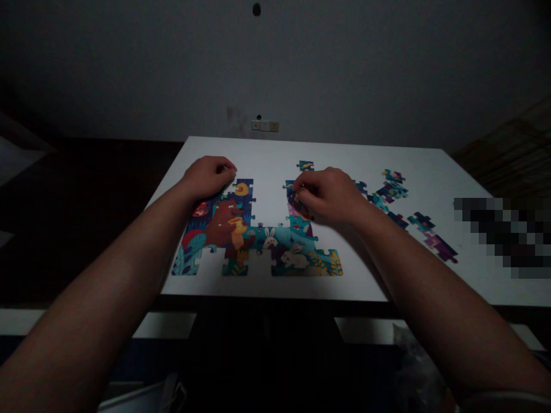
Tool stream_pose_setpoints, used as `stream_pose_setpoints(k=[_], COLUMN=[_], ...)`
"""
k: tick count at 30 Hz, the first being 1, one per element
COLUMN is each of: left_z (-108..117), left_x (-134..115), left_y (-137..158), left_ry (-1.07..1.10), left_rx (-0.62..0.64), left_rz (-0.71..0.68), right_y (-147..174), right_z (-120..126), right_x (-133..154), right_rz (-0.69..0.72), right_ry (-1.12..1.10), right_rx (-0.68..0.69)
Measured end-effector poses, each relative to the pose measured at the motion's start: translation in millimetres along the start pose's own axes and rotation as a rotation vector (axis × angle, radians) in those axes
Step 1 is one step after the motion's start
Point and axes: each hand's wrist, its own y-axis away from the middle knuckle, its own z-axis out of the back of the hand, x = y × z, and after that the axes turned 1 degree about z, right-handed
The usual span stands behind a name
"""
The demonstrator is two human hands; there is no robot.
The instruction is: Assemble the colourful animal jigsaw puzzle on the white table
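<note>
The joined puzzle section lies on the table, left of other pieces, the wall behind.

One left hand, one right hand, one part-joined puzzle with one bear and two rabbits, one table, three wall plates upper centre; clustered pieces at right uncountable

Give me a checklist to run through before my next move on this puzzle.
1. Left hand by the upper-left part of the joined puzzle: ok.
2. Right hand at the joined puzzle's right-hand column: ok.
3. Piece pinched in the right fingers: cannot tell.
4. Near edge of the joined puzzle unbroken: not ok, two gaps show.
5. Middle filled between bear and right-hand column: not ok.
6. Loose pieces on the right fully visible: not ok, the right arm may cover some.
</note>
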Motion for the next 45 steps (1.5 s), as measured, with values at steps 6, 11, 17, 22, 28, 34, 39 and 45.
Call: stream_pose_setpoints(k=[6,11,17,22,28,34,39,45], left_z=[-1.2,-1.0,-1.5,-1.4,-0.2,0.7,0.0,0.0], left_x=[1.2,2.2,3.7,2.3,0.5,-3.0,-5.5,-5.2], left_y=[-1.2,-1.6,-2.9,-2.2,-1.0,2.1,3.3,2.1], left_ry=[-0.014,-0.011,-0.011,-0.014,-0.043,-0.054,-0.054,-0.051], left_rx=[-0.003,0.000,-0.006,-0.003,-0.002,0.011,0.022,0.020], left_rz=[-0.005,-0.007,-0.035,-0.017,-0.044,-0.054,-0.075,-0.071], right_y=[0.8,1.2,1.1,1.1,1.5,1.8,2.0,1.8], right_z=[0.2,-0.5,-0.7,0.7,4.2,6.5,6.8,5.0], right_x=[0.2,-0.8,-1.3,1.8,7.8,9.7,11.5,9.1], right_rz=[0.026,0.021,0.035,0.055,0.069,0.084,0.102,0.106], right_ry=[-0.023,-0.021,-0.038,-0.026,-0.018,-0.021,-0.037,-0.047], right_rx=[0.027,0.023,0.036,0.065,0.091,0.110,0.135,0.152])
